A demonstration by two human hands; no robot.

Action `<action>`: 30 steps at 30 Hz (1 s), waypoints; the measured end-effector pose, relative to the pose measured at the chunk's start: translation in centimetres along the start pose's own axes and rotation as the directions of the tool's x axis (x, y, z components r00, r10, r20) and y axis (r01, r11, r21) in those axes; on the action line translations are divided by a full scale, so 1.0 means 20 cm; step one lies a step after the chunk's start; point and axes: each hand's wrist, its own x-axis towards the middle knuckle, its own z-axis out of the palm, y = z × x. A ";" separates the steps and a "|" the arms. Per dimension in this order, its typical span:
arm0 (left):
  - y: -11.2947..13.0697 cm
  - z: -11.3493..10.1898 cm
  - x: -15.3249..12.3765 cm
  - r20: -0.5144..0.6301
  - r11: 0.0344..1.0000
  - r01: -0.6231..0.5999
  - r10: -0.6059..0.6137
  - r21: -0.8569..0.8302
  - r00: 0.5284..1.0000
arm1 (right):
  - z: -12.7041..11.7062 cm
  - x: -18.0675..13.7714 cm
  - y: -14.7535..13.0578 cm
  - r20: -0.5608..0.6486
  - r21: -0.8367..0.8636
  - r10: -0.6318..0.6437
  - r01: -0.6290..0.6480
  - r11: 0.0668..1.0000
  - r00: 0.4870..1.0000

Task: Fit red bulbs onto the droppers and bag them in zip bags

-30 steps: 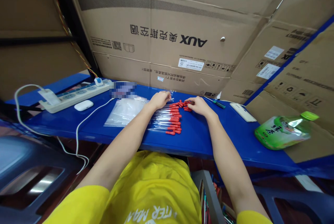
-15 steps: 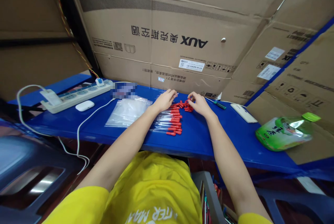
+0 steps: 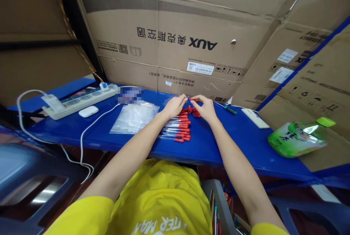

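Grip, right hand, pinched on red cap

- We count one left hand, one right hand
- One bottle
- One phone
- One screwdriver
- One power strip
- One white case
- Droppers, red caps: too many overlap for us to count
- Clear bags: number unclear

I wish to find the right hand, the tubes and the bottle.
Right hand (image 3: 206, 110): head view, back of the hand.
Tubes (image 3: 184, 126): head view, a red end.
Bottle (image 3: 295, 139): head view, its label.
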 end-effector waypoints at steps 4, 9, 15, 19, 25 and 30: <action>0.01 0.00 0.00 -0.005 1.000 -0.020 0.020 0.017 1.000 | 0.01 0.00 -0.02 -0.049 0.014 0.004 -0.003 1.000 0.999; 0.01 0.01 0.00 0.009 0.999 -0.033 0.032 0.036 0.999 | 0.01 -0.01 -0.04 -0.084 0.027 0.020 -0.018 0.999 0.996; 0.02 -0.02 -0.01 0.055 0.997 -0.025 0.021 0.071 0.998 | 0.01 0.00 -0.01 -0.057 0.050 0.027 -0.024 0.998 0.998; 0.02 -0.03 -0.01 0.070 0.991 -0.042 0.034 0.126 0.997 | 0.01 0.00 0.01 -0.031 0.107 0.028 -0.025 0.994 0.999; 0.02 -0.03 -0.01 0.089 0.981 -0.094 0.080 0.170 0.993 | 0.00 0.00 0.03 -0.015 0.138 0.044 -0.041 0.990 0.999; 0.02 -0.03 -0.02 0.086 0.975 -0.090 0.074 0.202 0.994 | 0.00 -0.01 0.04 -0.013 0.158 0.035 -0.032 0.987 0.999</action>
